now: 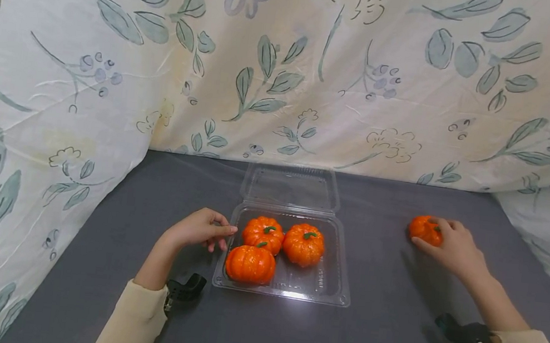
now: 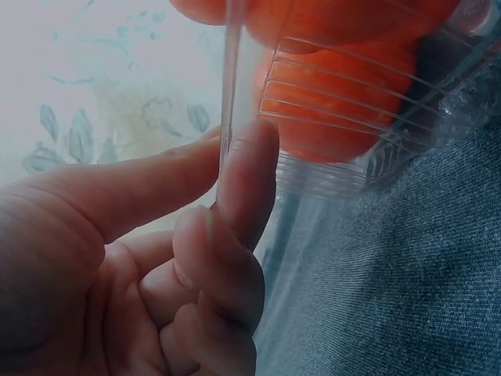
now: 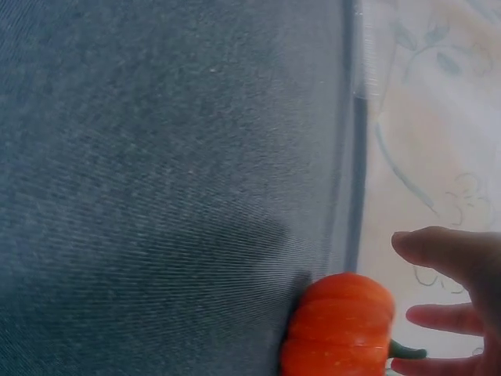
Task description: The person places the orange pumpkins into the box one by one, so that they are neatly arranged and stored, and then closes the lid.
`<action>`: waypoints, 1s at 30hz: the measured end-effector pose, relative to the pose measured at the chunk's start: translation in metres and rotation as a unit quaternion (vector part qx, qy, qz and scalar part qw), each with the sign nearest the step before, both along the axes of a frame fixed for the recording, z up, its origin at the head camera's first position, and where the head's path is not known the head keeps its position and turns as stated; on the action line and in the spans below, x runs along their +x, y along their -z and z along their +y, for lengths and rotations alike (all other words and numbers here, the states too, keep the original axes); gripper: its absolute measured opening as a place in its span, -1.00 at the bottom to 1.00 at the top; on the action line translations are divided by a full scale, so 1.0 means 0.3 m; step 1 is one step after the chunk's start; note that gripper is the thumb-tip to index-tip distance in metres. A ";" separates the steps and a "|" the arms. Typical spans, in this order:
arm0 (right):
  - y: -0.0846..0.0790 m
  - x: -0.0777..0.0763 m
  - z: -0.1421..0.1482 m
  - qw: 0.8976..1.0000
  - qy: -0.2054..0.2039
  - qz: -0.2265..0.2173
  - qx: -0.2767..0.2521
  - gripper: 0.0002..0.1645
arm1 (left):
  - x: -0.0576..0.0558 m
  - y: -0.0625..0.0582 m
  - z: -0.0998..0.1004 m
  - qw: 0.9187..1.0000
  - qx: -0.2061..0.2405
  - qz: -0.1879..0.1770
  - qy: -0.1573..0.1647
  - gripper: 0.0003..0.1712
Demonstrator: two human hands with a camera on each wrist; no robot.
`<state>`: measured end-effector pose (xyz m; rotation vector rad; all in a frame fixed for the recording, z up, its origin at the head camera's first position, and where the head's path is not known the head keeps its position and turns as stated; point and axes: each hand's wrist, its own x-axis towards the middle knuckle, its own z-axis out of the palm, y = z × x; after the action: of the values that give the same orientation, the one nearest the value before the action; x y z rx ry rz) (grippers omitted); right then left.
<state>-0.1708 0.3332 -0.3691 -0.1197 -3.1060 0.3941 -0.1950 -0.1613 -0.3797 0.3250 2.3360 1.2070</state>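
Observation:
A clear plastic clamshell container (image 1: 333, 278) lies with its lid (image 1: 290, 187) folded back, and three small orange pumpkins with green stems sit in its tray: one at the back left (image 1: 263, 232), one at the right (image 1: 303, 247), one at the front left (image 1: 250, 265). My left hand (image 1: 201, 228) pinches the container's left rim between thumb and fingers, seen close in the left wrist view. Far to the right, my right hand (image 1: 458, 249) reaches over a fourth-spot loose pumpkin (image 1: 422, 229); the right wrist view shows its fingers (image 3: 446, 317) spread beside that pumpkin's stem, apart from its body.
Dark grey cloth (image 1: 373, 338) covers the table. A floral curtain (image 1: 314, 86) hangs along the back edge and both sides. Dark wrist straps (image 1: 462, 331) stick out from both sleeves.

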 end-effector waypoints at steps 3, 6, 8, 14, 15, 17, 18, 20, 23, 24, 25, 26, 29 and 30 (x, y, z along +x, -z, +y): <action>0.014 -0.001 0.005 1.000 0.001 0.004 0.000 -0.10 | -0.001 -0.001 0.000 1.000 -0.001 0.001 0.000 -0.68; 0.025 -0.001 0.008 1.000 0.000 0.017 -0.003 -0.15 | -0.001 -0.001 0.000 1.000 -0.003 0.003 0.000 -0.68; 0.032 -0.004 0.008 1.000 0.002 0.028 -0.003 -0.16 | -0.001 0.000 0.000 1.000 -0.004 0.003 -0.001 -0.68; 0.049 -0.014 0.005 0.999 0.005 0.051 -0.005 -0.21 | 0.000 0.000 0.000 1.000 -0.004 0.000 -0.003 -0.69; 0.052 -0.016 0.006 0.999 0.006 0.052 -0.006 -0.21 | 0.001 -0.001 0.001 1.000 -0.003 0.000 -0.003 -0.69; 0.057 -0.020 0.006 0.998 0.007 0.055 -0.009 -0.20 | 0.002 -0.002 0.001 1.000 -0.003 0.002 -0.002 -0.69; 0.060 -0.023 0.008 0.998 0.008 0.056 -0.009 -0.20 | 0.002 -0.002 0.001 1.000 -0.003 0.002 -0.002 -0.69; 0.066 -0.027 0.010 0.998 0.008 0.060 -0.012 -0.19 | 0.003 -0.002 0.001 1.000 -0.003 0.003 -0.001 -0.69; 0.073 -0.034 0.016 0.998 0.010 0.068 -0.014 -0.18 | 0.004 -0.003 0.001 1.000 -0.001 0.004 -0.001 -0.69; 0.075 -0.036 0.016 0.997 0.011 0.071 -0.015 -0.19 | 0.004 -0.003 0.001 1.000 -0.001 0.004 -0.001 -0.70; 0.077 -0.037 0.016 0.997 0.011 0.073 -0.014 -0.19 | 0.005 -0.003 0.001 1.000 -0.001 0.005 -0.001 -0.70; 0.078 -0.039 0.017 0.997 0.012 0.074 -0.014 -0.19 | 0.006 -0.003 0.001 1.000 -0.001 0.006 -0.001 -0.70; 0.082 -0.043 0.021 0.997 0.013 0.076 -0.012 -0.18 | 0.007 -0.003 0.001 1.000 -0.001 0.005 -0.002 -0.70; 0.084 -0.044 0.022 0.997 0.013 0.076 -0.011 -0.18 | 0.007 -0.003 0.001 1.000 -0.001 0.005 -0.002 -0.70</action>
<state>-0.1840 0.3397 -0.3944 -0.1234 -2.9478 0.4166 -0.1929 -0.1609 -0.3788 0.3265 2.3479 1.2079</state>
